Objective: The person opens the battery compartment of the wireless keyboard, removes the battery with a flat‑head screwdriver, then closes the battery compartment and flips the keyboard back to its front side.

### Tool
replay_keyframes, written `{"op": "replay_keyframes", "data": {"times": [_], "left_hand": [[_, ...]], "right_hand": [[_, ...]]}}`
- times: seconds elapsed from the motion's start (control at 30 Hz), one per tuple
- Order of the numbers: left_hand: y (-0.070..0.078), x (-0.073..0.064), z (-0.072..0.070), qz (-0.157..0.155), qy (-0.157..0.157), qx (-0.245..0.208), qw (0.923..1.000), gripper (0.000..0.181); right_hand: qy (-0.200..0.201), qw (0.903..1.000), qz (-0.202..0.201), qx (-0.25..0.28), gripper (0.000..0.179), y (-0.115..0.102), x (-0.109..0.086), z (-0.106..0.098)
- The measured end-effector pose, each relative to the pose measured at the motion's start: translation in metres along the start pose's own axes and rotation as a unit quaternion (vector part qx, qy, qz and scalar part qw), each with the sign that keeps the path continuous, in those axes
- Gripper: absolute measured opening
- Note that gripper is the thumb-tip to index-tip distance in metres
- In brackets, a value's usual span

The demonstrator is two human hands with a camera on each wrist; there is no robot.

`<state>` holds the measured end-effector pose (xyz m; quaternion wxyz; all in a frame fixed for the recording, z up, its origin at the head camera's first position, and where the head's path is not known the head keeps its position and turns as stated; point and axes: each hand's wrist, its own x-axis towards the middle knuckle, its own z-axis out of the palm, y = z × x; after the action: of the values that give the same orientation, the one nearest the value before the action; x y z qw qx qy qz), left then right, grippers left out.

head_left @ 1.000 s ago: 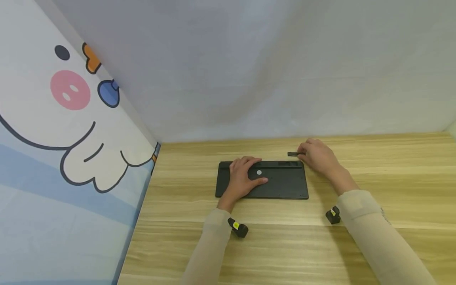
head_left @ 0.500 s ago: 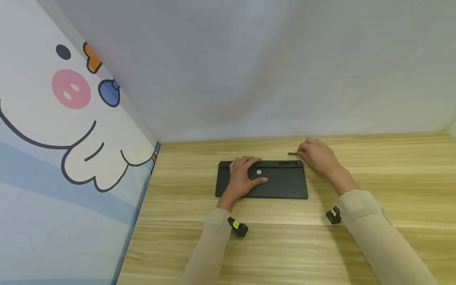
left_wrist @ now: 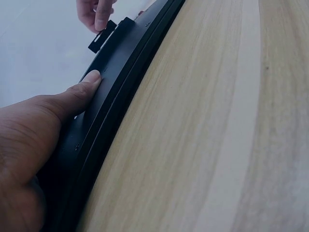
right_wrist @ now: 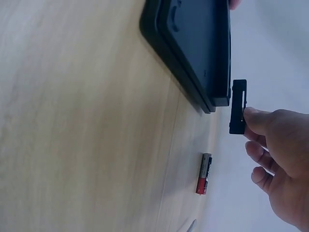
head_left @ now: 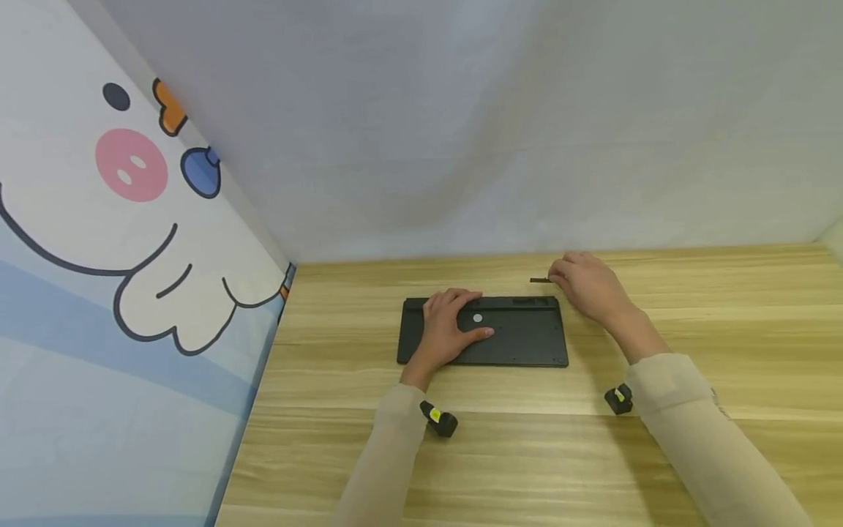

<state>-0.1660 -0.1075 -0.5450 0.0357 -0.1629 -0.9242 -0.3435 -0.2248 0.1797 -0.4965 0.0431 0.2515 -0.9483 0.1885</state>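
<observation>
A black keyboard (head_left: pixel 520 340) lies face down on the table, its underside showing and an open battery recess (head_left: pixel 535 301) near its far right corner. My left hand (head_left: pixel 448 329) holds the keyboard at its left half, thumb stretched across the underside and fingers bent at the far edge; the left wrist view hides those fingers. Beyond the right end, my right hand (head_left: pixel 588 285) pinches a small black battery cover (right_wrist: pixel 237 107) between thumb and forefinger. In the right wrist view the cover is apart from the keyboard, its long slot showing.
A battery (right_wrist: pixel 204 174) with a red end lies on the wooden table (head_left: pixel 514 454) near my right hand. Part of a thin pointed object (right_wrist: pixel 191 225) shows below it. A pale wall (head_left: pixel 487 146) rises behind the table, and a cartoon-printed panel (head_left: pixel 132 307) stands at the left.
The battery cover has turned from showing its broad face to nearly edge-on and risen slightly with my right hand. My left hand and the keyboard stay almost in place.
</observation>
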Motion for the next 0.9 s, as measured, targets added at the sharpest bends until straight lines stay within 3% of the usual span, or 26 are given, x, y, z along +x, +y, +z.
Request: {"op": "replay_keyframes", "data": {"times": [0.43, 0.6, 0.9], "left_hand": [[0.001, 0.003, 0.001, -0.013, -0.004, 0.001, 0.9999, 0.067], [0.002, 0.003, 0.000, -0.015, -0.004, -0.003, 0.9999, 0.067], [0.002, 0.003, 0.001, -0.019, -0.005, -0.002, 0.9998, 0.067]], "right_hand": [[0.003, 0.9998, 0.002, 0.017, 0.021, -0.008, -0.001, -0.004], [0.015, 0.9996, -0.015, 0.020, 0.019, -0.015, -0.003, -0.004], [-0.002, 0.9992, -0.039, 0.008, 0.017, -0.022, -0.004, -0.003]]}}
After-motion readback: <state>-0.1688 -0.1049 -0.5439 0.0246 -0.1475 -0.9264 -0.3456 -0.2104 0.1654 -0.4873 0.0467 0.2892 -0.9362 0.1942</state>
